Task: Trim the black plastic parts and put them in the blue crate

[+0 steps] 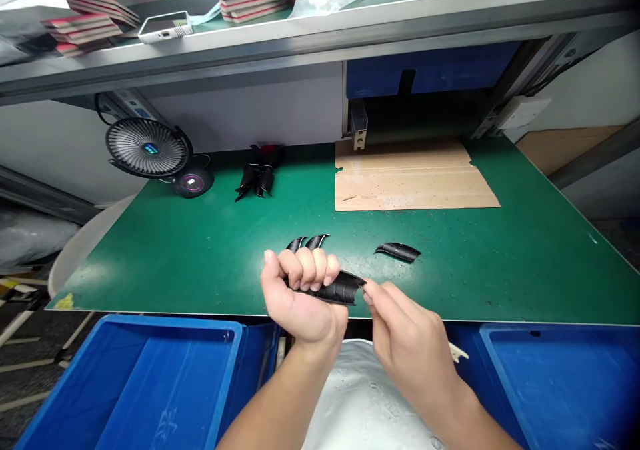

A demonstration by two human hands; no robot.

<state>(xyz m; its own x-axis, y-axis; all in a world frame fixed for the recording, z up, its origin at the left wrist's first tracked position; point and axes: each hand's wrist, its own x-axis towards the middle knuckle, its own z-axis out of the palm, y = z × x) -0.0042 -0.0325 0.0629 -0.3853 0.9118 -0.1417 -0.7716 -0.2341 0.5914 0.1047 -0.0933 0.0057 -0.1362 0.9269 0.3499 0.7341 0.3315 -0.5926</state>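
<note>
My left hand (305,297) is closed around a curved black plastic shell piece (343,289), its ribbed hollow side facing up. At the right end of that piece, my right hand (410,337) is pinched, thumb and forefinger at its edge. A slim pale tool handle (457,352) sticks out behind the right hand; its working end is hidden by the fingers. Just beyond the left hand lie two similar black pieces (316,241), partly covered by it. Another black shell piece (398,252) rests on the green table further right.
A cluster of black pieces (257,170) lies at the back of the green table (200,250), near a small fan (149,148). Flat cardboard (415,177) covers the back right. Blue bins (170,383) stand below the front edge. Overhead runs a shelf (280,47).
</note>
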